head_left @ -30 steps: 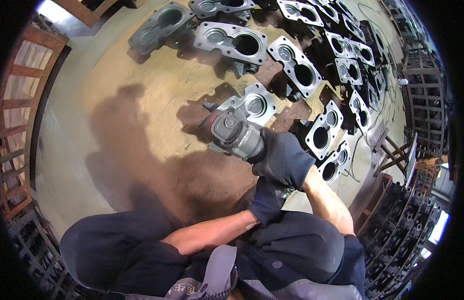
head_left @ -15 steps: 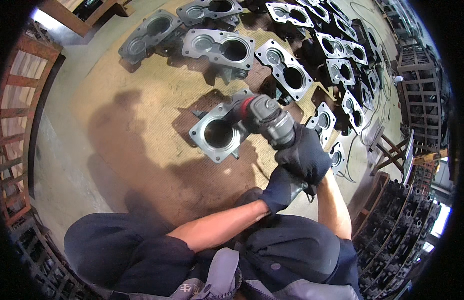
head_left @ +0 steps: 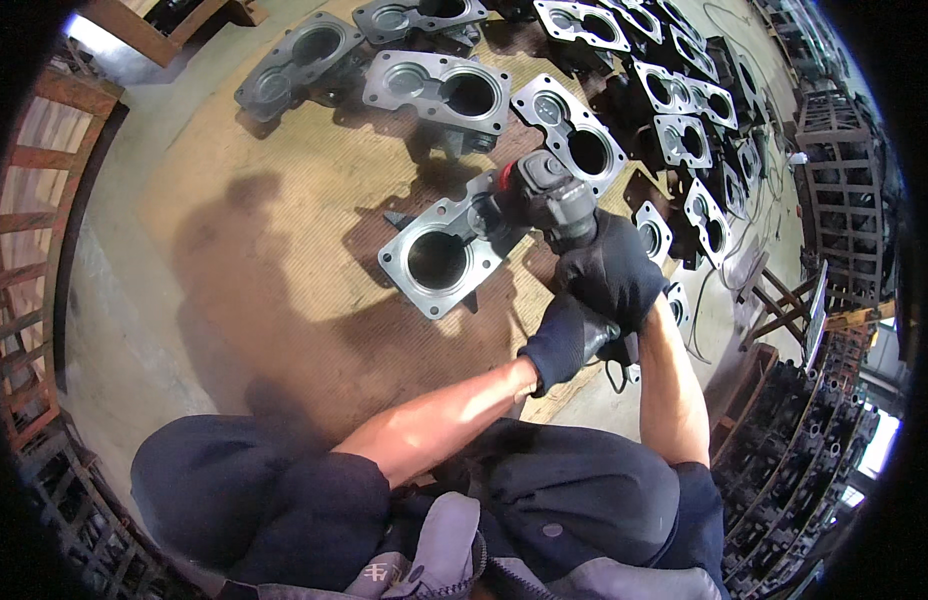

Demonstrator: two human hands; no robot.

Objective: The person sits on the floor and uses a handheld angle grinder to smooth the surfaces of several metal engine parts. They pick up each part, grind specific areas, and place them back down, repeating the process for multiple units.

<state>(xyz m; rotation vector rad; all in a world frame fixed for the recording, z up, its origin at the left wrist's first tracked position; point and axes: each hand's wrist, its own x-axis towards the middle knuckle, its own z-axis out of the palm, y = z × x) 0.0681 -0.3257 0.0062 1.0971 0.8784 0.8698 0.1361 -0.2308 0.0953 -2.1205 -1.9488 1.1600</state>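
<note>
Both of my hands, in dark gloves, grip an angle grinder (head_left: 556,205) with a red ring near its head. My right hand (head_left: 614,268) is wrapped round the body just behind the head. Lower down, my left hand (head_left: 569,342) is closed round the rear part of the grinder. The grinder's head is over the far right end of a grey metal casting (head_left: 424,285), which has a flat machined flange and a large round bore. That end is partly hidden, and I cannot tell whether the disc touches the metal.
Similar castings (head_left: 439,88) lie in rows on the tan ribbed mat (head_left: 314,200), beyond and to the right. Rusty metal racks (head_left: 34,220) stand at the left. Stacked dark parts (head_left: 799,450) and a small folding stand (head_left: 779,305) are at the right. Cables trail over the floor.
The grinder and both hands have moved away from me and slightly to the right, toward the casting's far end. More of the middle of its flange now shows.
</note>
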